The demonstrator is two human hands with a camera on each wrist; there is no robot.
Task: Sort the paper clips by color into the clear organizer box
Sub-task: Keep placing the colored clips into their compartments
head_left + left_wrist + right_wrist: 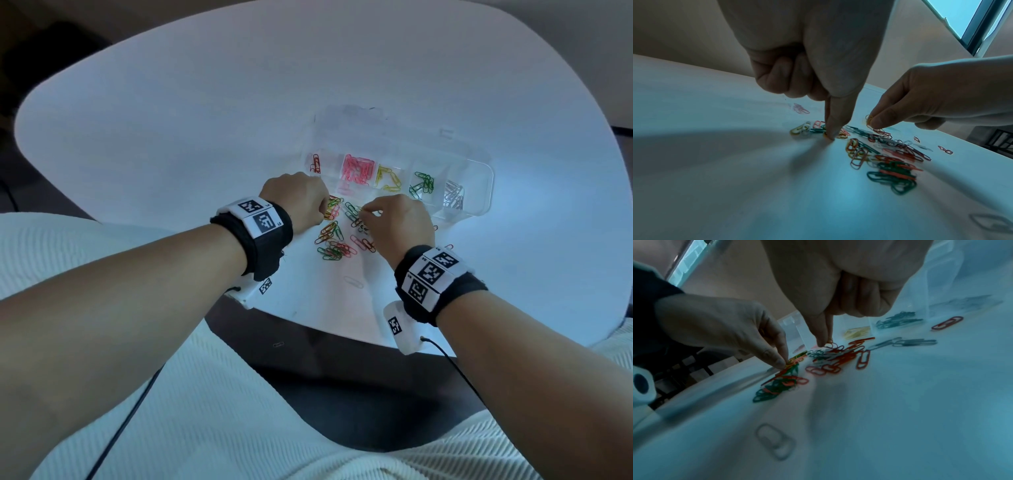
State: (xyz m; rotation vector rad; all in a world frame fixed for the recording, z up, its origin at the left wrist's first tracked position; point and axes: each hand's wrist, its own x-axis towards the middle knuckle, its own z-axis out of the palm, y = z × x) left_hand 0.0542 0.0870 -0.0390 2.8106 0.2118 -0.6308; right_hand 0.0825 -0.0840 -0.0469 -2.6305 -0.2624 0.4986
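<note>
Both hands over loose paper clips (337, 236), left hand (294, 198) pinching one, right hand (399, 219) pinching another, organizer box (486, 185) just beyond

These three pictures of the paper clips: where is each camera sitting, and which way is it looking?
Head: worn on the head, looking down at the table, organizer box, both forearms.
Left wrist: under the left hand, facing along it to its fingertips on the loose clips.
Right wrist: under the right hand, facing its fingertips on the clips, the box behind.
Shared: each wrist view also shows the other hand; all show the pile.
</note>
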